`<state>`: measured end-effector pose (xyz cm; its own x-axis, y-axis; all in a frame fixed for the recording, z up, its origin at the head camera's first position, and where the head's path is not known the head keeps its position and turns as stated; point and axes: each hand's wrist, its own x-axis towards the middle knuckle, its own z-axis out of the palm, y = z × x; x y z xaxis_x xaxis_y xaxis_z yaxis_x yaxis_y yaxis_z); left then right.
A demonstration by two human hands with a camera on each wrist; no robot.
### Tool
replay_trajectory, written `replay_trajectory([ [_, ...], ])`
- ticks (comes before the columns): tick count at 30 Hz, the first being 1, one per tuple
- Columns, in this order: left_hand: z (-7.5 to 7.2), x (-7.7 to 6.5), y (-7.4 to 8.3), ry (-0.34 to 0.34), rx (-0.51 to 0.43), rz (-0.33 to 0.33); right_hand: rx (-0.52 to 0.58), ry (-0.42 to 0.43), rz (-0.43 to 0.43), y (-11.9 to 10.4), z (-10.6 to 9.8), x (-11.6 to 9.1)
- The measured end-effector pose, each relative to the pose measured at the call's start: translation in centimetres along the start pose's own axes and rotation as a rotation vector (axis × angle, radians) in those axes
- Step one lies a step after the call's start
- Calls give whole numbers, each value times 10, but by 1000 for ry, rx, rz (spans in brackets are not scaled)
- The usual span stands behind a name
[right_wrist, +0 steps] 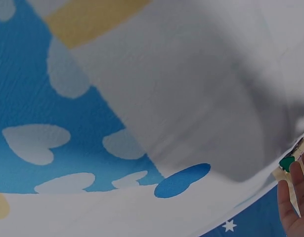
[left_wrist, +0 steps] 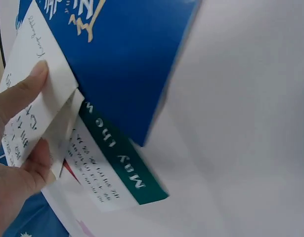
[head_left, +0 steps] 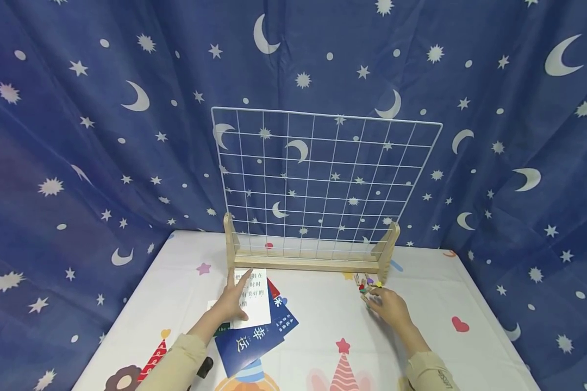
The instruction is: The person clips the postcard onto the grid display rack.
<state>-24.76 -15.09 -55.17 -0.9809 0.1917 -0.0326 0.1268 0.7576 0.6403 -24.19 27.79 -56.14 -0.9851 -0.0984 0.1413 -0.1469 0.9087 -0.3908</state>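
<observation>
My left hand pinches a white card printed with dark characters. In the left wrist view its thumb lies on top of this card and a finger is underneath. Below the card lie blue cards with large lettering, and a white card with a green band. On the right, my right hand is at a small pile of wooden clothespins with coloured hearts. Its fingertips pinch a wooden clothespin with a green heart, seen at the edge of the right wrist view.
Behind the hands stands a white wire grid in a wooden base. A patterned white cloth covers the table, with a small black object beside the left sleeve. A blue star-and-moon curtain hangs behind.
</observation>
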Motion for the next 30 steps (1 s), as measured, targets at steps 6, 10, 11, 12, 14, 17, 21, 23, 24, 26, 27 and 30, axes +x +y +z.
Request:
replay_trajectory([
  [6, 0, -6, -4, 68, -102, 17, 5, -9, 11, -1, 0, -1],
  [10, 2, -11, -6, 96, -144, 23, 6, 0, 1, -2, 0, -2],
  [11, 3, -12, -6, 102, -167, 21, 13, 4, -2, -2, 0, -3],
  [12, 4, -13, -6, 109, -193, 23, 21, 8, -4, -2, 1, -4],
  [14, 6, -15, -6, 114, -247, 12, 33, 7, -5, -2, 2, -6],
  [17, 8, -17, -6, 110, -304, -22, 45, 6, -7, -1, 5, -8],
  [21, 10, -17, -5, 114, -347, -80, 43, 3, 5, 0, 7, -8],
  [23, 11, -17, -4, 118, -373, -97, 39, 1, 15, 0, 8, -9],
  [24, 11, -16, -4, 118, -385, -108, 38, -3, 23, 1, 8, -9],
  [26, 12, -15, -3, 117, -417, -116, 41, -6, 26, 1, 8, -9],
  [27, 13, -14, -3, 115, -435, -121, 42, -3, 27, 1, 8, -9],
  [30, 12, -11, -1, 116, -468, -124, 52, 5, 20, 0, 8, -7],
])
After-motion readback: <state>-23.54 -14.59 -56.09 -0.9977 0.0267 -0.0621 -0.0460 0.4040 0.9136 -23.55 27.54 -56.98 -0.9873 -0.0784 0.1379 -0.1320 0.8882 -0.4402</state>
